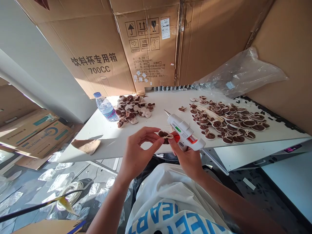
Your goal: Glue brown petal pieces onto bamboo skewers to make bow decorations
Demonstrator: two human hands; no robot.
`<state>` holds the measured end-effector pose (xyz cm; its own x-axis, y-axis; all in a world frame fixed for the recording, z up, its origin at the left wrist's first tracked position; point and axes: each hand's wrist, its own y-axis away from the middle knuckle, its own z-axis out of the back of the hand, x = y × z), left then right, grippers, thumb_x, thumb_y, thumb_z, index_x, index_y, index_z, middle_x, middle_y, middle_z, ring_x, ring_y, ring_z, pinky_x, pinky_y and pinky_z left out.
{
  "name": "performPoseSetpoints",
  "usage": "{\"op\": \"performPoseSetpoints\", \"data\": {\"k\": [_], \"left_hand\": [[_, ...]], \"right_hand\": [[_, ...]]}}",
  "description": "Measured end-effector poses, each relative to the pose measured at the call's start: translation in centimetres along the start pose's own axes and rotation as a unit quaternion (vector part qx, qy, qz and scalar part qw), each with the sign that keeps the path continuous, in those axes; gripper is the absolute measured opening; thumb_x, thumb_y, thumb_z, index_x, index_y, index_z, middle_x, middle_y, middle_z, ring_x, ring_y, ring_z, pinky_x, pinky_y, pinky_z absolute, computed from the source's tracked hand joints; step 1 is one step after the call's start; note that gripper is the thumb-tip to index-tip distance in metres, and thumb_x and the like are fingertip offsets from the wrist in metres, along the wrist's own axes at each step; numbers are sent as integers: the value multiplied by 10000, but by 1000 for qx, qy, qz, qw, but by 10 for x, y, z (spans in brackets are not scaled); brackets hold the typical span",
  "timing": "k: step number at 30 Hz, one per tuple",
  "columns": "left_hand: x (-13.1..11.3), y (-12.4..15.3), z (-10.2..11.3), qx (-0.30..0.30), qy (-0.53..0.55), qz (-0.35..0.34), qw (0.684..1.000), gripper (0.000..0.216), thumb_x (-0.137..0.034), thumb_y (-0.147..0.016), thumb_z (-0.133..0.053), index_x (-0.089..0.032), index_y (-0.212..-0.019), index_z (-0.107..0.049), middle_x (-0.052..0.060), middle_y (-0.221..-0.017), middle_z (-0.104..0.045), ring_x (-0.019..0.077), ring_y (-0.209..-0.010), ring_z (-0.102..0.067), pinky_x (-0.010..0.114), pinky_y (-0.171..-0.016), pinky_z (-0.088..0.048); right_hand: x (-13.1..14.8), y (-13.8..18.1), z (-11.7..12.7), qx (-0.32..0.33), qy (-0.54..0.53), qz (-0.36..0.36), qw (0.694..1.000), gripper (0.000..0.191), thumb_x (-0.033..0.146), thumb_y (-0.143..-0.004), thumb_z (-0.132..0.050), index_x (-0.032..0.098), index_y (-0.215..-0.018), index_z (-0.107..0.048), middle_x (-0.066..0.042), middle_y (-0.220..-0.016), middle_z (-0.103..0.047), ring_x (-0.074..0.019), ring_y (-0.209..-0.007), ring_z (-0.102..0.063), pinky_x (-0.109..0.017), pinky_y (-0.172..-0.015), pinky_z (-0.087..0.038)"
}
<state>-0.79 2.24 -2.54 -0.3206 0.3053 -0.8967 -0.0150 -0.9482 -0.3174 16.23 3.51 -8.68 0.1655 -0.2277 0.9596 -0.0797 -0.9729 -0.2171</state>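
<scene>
My left hand pinches a small brown-and-white felt piece between thumb and fingertips, just above the table's front edge. A thin cream string bow lies across that piece. My right hand is closed round a white hot glue gun, its nozzle pointing up and to the left. The tips of my right thumb and finger also meet the bow's right side. A pile of similar brown and white pieces without visible bows lies beyond my left hand. To the right spreads a larger group of pieces with bows.
A water bottle stands at the table's left. A torn brown scrap lies near its left edge. Cream sticks or strings rest among the right-hand pieces. Large cartons wall the back, with a clear plastic bag at right.
</scene>
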Motion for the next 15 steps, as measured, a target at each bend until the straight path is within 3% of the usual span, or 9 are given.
{"op": "performPoseSetpoints", "data": {"k": [11,15], "left_hand": [[1,-4,1,27,14,31,999,207,-292,-930,-823,-205,-1118,-810,38,-945,-823,181,-851,-760,335,-848,-642],[2,-5,1,40,19,31,999,180,-294,-942,-806,-202,-1097,-799,45,-953,-810,179,-842,-742,342,-842,-634]], "right_hand": [[1,1,0,20,-16,15,1000,288,486,-929,-810,222,-1043,-788,-23,-840,-703,-143,-636,-550,-291,-640,-584],[-2,2,0,18,-25,8,999,270,463,-924,-822,229,-1053,-791,-9,-814,-692,-135,-616,-532,-269,-597,-558]]}}
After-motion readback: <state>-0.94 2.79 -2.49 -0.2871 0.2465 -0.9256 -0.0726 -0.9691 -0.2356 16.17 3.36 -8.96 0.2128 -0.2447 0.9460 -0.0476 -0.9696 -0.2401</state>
